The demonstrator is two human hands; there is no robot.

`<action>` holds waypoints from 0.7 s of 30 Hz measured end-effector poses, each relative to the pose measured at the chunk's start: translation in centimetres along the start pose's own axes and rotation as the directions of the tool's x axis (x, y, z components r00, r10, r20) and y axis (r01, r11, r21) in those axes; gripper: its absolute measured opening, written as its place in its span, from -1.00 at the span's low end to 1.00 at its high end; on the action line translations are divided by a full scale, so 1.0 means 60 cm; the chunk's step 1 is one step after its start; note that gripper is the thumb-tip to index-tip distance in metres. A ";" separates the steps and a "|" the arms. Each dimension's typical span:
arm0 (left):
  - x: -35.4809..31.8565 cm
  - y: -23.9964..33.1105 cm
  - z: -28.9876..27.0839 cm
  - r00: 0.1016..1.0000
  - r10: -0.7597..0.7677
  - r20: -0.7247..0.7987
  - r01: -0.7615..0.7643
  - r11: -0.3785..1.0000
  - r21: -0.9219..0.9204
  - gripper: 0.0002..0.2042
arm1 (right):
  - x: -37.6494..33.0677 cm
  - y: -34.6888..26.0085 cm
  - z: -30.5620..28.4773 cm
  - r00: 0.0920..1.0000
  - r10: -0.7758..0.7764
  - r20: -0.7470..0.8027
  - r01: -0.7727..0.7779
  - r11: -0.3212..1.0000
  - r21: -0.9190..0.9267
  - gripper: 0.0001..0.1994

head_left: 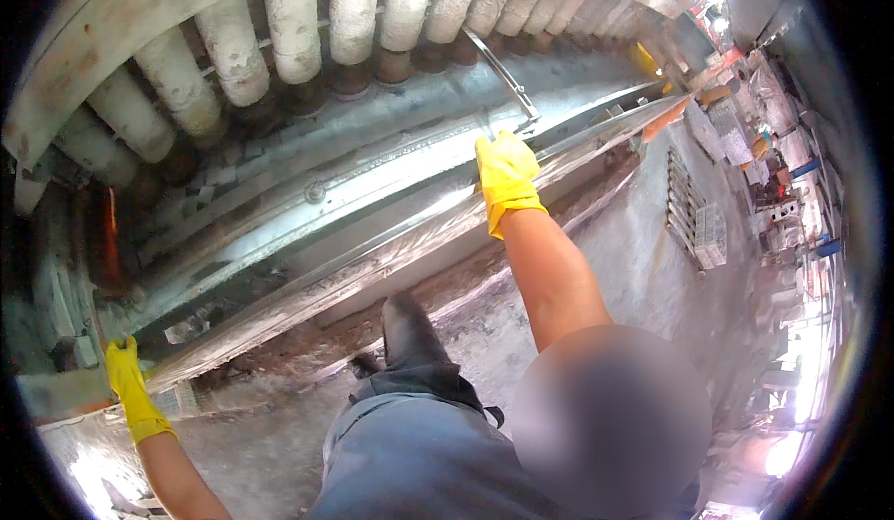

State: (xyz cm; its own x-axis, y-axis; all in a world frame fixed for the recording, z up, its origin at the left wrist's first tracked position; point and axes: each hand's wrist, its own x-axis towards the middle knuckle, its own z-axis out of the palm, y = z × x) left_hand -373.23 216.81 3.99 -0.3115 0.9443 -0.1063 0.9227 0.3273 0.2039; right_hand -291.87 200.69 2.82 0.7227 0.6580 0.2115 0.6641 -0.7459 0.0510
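A person's yellow-rubber-gloved left hand (130,382) and right hand (509,180) reach the long grey metal trough (368,261) beneath rough grey cylinders (352,19); neither grip's closure can be told. Slick metal could make either slip.

Your yellow-gloved right hand (508,171) is at the near side of a long metal trough (363,270), just below the end of a thin bar (501,68); its grip cannot be made out. Your left hand (132,385), gloved alike, is at the trough's left end. Pale cylinders (354,17) line the far side. A crate (711,236) sits well to the right.
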 end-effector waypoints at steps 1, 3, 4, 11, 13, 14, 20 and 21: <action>0.002 -0.011 -0.003 1.000 0.013 -0.021 -0.013 1.000 0.016 -0.57 | -0.001 -0.008 0.000 1.000 0.012 -0.006 -0.011 0.999 0.034 -0.51; 0.014 -0.048 0.008 0.996 0.048 -0.068 -0.044 0.997 0.058 -0.57 | -0.010 -0.033 -0.026 0.999 0.033 -0.022 -0.030 0.993 0.110 -0.50; 0.031 -0.060 0.019 0.992 0.088 -0.091 -0.081 0.993 0.084 -0.57 | -0.019 -0.038 -0.049 0.998 0.060 -0.031 -0.055 0.988 0.147 -0.49; 0.047 -0.042 0.030 0.863 0.505 0.004 -0.468 0.798 0.380 -0.54 | 0.022 -0.009 -0.062 0.953 0.299 -0.057 -0.267 0.911 0.314 -0.47; 0.063 0.046 0.064 0.831 0.551 0.073 -0.537 0.763 0.359 -0.51 | 0.046 0.035 -0.024 0.940 0.272 -0.207 -0.190 0.920 0.343 -0.44; 0.046 0.129 0.081 0.783 0.618 0.069 -0.609 0.740 0.285 -0.51 | 0.050 0.044 -0.038 0.943 0.280 -0.180 -0.213 0.924 0.317 -0.45; -0.043 0.653 0.211 0.442 0.897 0.023 -0.890 0.442 -0.116 -0.48 | 0.085 0.074 -0.057 0.954 0.299 0.014 -0.290 0.914 0.282 -0.45; -0.043 0.726 0.256 0.354 0.935 -0.010 -0.922 0.348 -0.171 -0.48 | 0.095 0.089 -0.054 0.952 0.307 0.007 -0.296 0.911 0.286 -0.46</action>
State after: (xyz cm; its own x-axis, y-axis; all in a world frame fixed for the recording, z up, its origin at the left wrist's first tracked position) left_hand -328.75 228.11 -1.79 0.7501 0.6410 0.1629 0.5691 -0.7510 0.3349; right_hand -284.83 200.14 7.44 0.8930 0.3979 0.2101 0.4460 -0.8449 -0.2954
